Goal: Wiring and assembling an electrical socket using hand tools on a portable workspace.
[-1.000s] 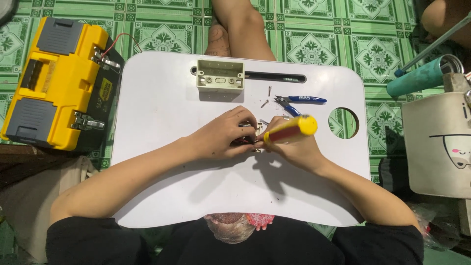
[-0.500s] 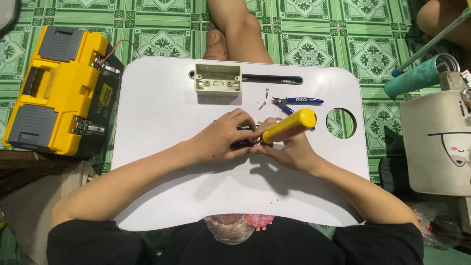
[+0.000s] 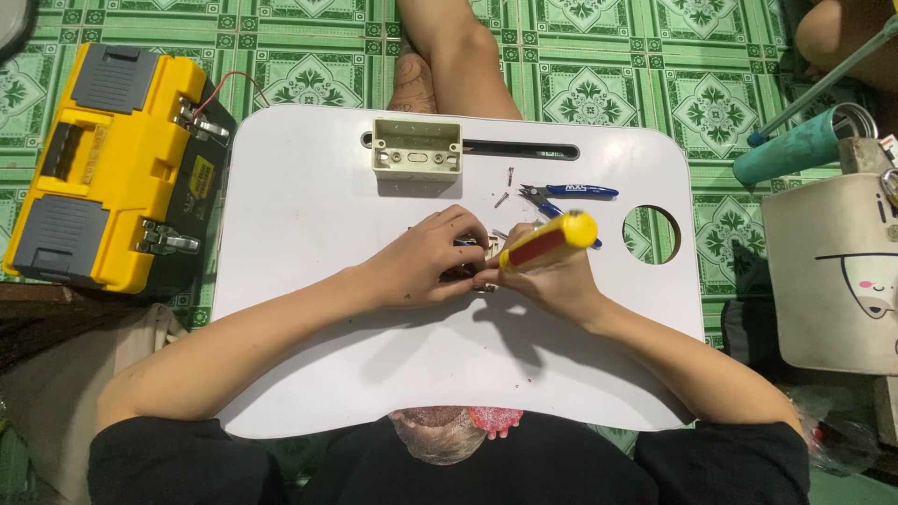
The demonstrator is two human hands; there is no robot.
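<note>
The left hand (image 3: 426,257) rests at the centre of the white rounded plastic tabletop (image 3: 309,187), its fingers curled around a small dark and metallic part (image 3: 463,271). Most of this part is covered by the fingers, so its kind cannot be told.

The right hand (image 3: 552,281) lies just right of the left hand, touching it at the fingertips. Its fingers are clenched around a screwdriver with a yellow and red handle (image 3: 547,243). The handle slants up and to the right; the tip end points down-left toward the small part and is hidden between the 2 hands.

Farther away on the tabletop, a beige rectangular plastic box with an open face (image 3: 416,147) sits against a long dark slot (image 3: 524,148). To its right lie 2 small loose screws (image 3: 506,187), and right of these a pair of blue-handled cutting pliers (image 3: 566,192), partly behind the screwdriver handle. A round hole (image 3: 651,234) pierces the tabletop near its right edge.

Left of the tabletop, a yellow and grey plastic toolbox (image 3: 108,164) stands on the green patterned tile floor (image 3: 599,84). A cream bag (image 3: 832,271) and a teal tube (image 3: 795,145) lie at the far right.
</note>
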